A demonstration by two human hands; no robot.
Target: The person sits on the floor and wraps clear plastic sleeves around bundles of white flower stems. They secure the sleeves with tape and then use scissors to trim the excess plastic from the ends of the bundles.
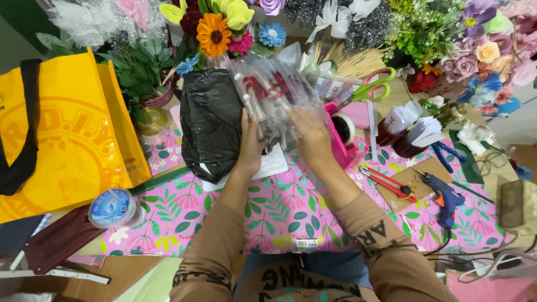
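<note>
Head view: both hands, left hand [250,140] and right hand [311,131], grip closed around a clear plastic bundle [274,92] at twelve o'clock above the floral-clothed table [279,212]; artificial flowers [224,25] crowd behind it, yellow bag [61,128] at nine.

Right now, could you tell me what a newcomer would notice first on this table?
Both hands, left hand and right hand, grip a bundle of clear plastic sleeves at the centre. A big yellow bag stands at the left, and an orange flower tops the bouquet behind.
</note>
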